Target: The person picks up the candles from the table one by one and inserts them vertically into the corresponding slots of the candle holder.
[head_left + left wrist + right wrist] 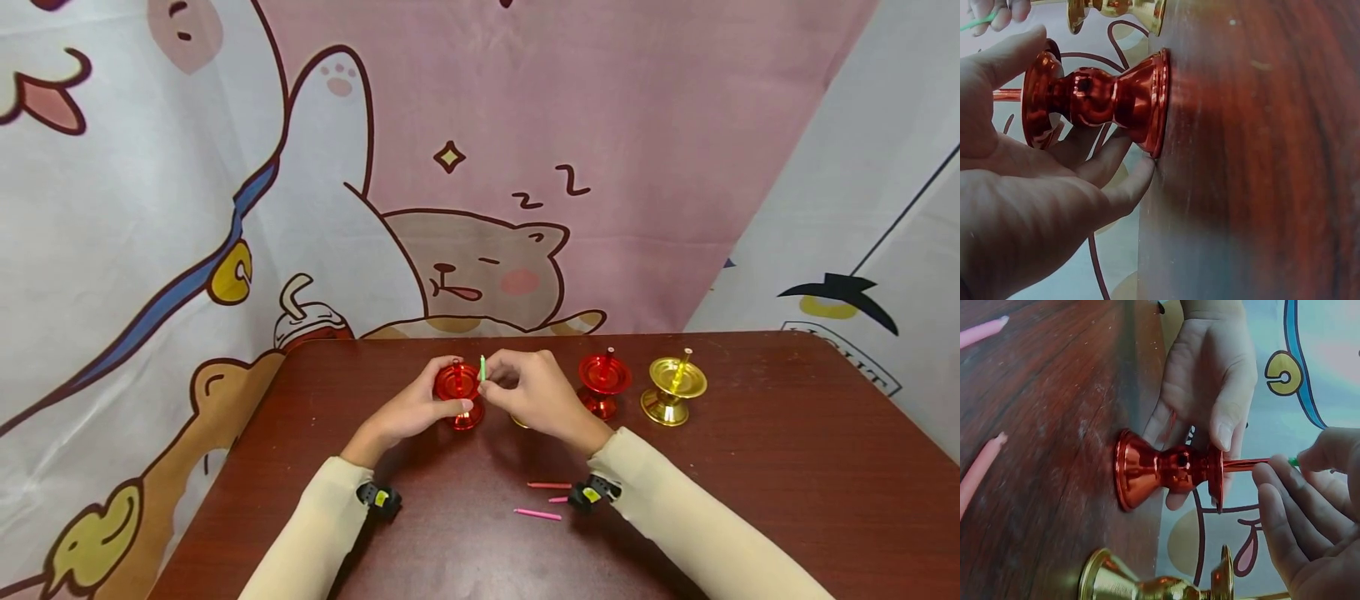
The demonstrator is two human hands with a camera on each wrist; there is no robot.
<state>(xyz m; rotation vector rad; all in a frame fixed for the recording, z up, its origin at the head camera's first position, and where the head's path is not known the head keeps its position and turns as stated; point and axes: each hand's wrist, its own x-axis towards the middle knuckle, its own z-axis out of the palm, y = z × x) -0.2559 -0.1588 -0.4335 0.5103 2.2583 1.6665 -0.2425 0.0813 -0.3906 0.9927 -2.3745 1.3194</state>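
Atop table [420, 542], L to R: by L hand [412, 410], fingers curled, red holder [459, 387] is gripped upright, best steadied w/o tilt; near its tube [1241, 465], green candle [482, 367] is pinched betw. thumb & forefinger of R hand [536, 393], ideally aligned vert.

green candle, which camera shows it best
The head view: the green candle shows upright there, pinched by the right hand. The left wrist view has only a stretch at its upper left edge; the right wrist view just a bit, mostly hidden by the hand.
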